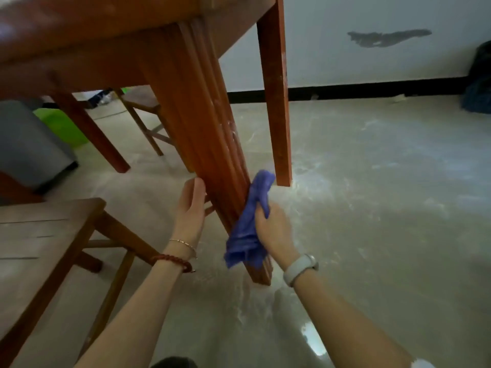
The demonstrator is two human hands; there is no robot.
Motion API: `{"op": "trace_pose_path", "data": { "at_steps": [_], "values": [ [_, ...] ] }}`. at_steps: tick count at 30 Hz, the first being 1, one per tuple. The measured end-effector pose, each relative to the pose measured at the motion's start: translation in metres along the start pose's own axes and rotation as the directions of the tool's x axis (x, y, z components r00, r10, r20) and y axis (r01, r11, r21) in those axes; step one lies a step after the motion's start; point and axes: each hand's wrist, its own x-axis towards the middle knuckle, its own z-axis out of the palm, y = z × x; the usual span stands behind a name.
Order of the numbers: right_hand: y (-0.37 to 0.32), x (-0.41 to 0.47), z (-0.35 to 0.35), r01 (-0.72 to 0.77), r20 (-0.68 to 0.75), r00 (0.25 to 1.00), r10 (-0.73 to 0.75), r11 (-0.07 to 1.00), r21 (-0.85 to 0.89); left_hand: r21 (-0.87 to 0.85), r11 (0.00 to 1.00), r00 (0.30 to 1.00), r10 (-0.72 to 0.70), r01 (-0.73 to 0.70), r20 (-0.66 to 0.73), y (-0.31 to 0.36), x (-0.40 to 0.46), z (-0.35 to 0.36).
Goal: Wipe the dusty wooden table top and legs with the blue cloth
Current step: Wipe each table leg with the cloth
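Right grip (271, 229) clutches blue cloth (249, 224) against table leg (204, 128); left grip (190, 208) flat on it

Glossy reddish wooden table leg (202, 134), soft crumpled blue cloth (249, 227), dusty matt floor (372, 208)

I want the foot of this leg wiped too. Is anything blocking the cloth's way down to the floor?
Nothing visible does. The blue cloth, gripped by the right hand, lies against the near table leg, whose lowest stretch is bare down to the floor.
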Motion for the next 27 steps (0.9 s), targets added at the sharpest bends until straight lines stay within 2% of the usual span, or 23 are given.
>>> {"op": "trace_pose_path", "data": {
  "at_steps": [1, 2, 4, 6, 7, 9, 10, 11, 12, 13, 15, 16, 17, 18, 20, 22, 24, 25, 26, 27],
  "values": [
    [0.003, 0.001, -0.011, -0.057, 0.047, 0.997, 0.061, 0.994, -0.089, 0.006, 1.000, 1.000, -0.018, 0.018, 0.009, 0.005, -0.002, 0.001],
    [-0.002, 0.003, -0.022, -0.060, 0.044, 0.997, 0.065, 0.992, -0.108, 0.018, 0.999, 0.999, -0.034, 0.034, 0.018, 0.009, -0.004, 0.002],
    [-0.040, 0.006, -0.040, 0.061, -0.045, 0.997, -0.061, 0.998, 0.007, 0.056, 0.998, 0.999, -0.038, 0.037, 0.012, 0.020, -0.005, 0.004],
    [-0.092, 0.005, -0.051, 0.231, -0.163, 0.965, -0.207, 0.962, 0.144, 0.056, 0.998, 1.000, -0.007, 0.009, -0.028, 0.032, -0.004, 0.004],
    [-0.119, 0.004, -0.054, 0.350, -0.232, 0.924, -0.305, 0.918, 0.185, 0.050, 0.999, 0.999, 0.013, -0.011, -0.046, 0.038, -0.003, 0.004],
    [-0.157, 0.002, -0.050, 0.576, -0.358, 0.782, -0.510, 0.811, 0.102, 0.061, 0.997, 0.997, 0.047, -0.043, -0.061, 0.044, 0.000, 0.004],
    [-0.165, 0.003, -0.045, 0.632, -0.385, 0.720, -0.577, 0.775, 0.021, 0.070, 0.996, 0.996, 0.061, -0.056, -0.062, 0.045, 0.000, 0.005],
    [-0.161, 0.006, -0.038, 0.653, -0.386, 0.691, -0.611, 0.757, -0.029, 0.079, 0.995, 0.995, 0.072, -0.067, -0.062, 0.043, 0.001, 0.005],
    [-0.148, 0.008, -0.031, 0.638, -0.360, 0.707, -0.608, 0.768, -0.044, 0.087, 0.994, 0.995, 0.074, -0.068, -0.060, 0.042, 0.002, 0.005],
    [-0.125, 0.010, -0.024, 0.573, -0.312, 0.773, -0.552, 0.819, -0.030, 0.094, 0.994, 0.996, 0.066, -0.060, -0.053, 0.041, 0.003, 0.004],
    [-0.065, 0.011, -0.017, 0.282, -0.118, 0.951, -0.285, 0.958, -0.042, 0.098, 0.994, 0.998, 0.045, -0.041, -0.037, 0.040, 0.007, 0.002],
    [-0.038, 0.008, -0.018, 0.143, -0.017, 0.989, -0.145, 0.984, -0.105, 0.100, 0.994, 0.999, 0.037, -0.033, -0.032, 0.040, 0.008, 0.002],
    [-0.016, 0.006, -0.021, 0.075, 0.024, 0.997, -0.072, 0.979, -0.187, 0.101, 0.994, 0.999, 0.036, -0.032, -0.029, 0.040, 0.008, 0.002],
    [-0.007, 0.005, -0.026, 0.038, 0.005, 0.999, -0.038, 0.976, -0.215, 0.099, 0.994, 0.999, 0.044, -0.041, -0.026, 0.040, 0.007, 0.003],
    [-0.029, 0.008, -0.037, 0.090, -0.141, 0.984, -0.112, 0.985, -0.149, 0.096, 0.994, 0.998, 0.059, -0.056, -0.028, 0.042, 0.007, 0.004],
    [-0.076, 0.013, -0.047, 0.297, -0.294, 0.905, -0.307, 0.951, -0.080, 0.095, 0.995, 0.998, 0.042, -0.038, -0.036, 0.042, 0.006, 0.005],
    [-0.117, 0.013, -0.045, 0.519, -0.314, 0.811, -0.493, 0.855, -0.001, 0.069, 0.997, 0.998, 0.025, -0.021, -0.049, 0.040, 0.005, 0.006],
    [-0.125, 0.009, -0.040, 0.583, -0.299, 0.773, -0.559, 0.812, -0.011, 0.049, 0.999, 0.998, 0.026, -0.023, -0.058, 0.038, 0.004, 0.006],
    [-0.124, 0.004, -0.032, 0.620, -0.280, 0.747, -0.603, 0.784, -0.031, 0.034, 0.999, 0.997, 0.030, -0.028, -0.066, 0.037, 0.003, 0.006],
    [-0.110, 0.000, -0.024, 0.618, -0.257, 0.752, -0.607, 0.785, -0.045, 0.031, 0.999, 0.997, 0.030, -0.028, -0.065, 0.036, 0.003, 0.005]
  ]
}}
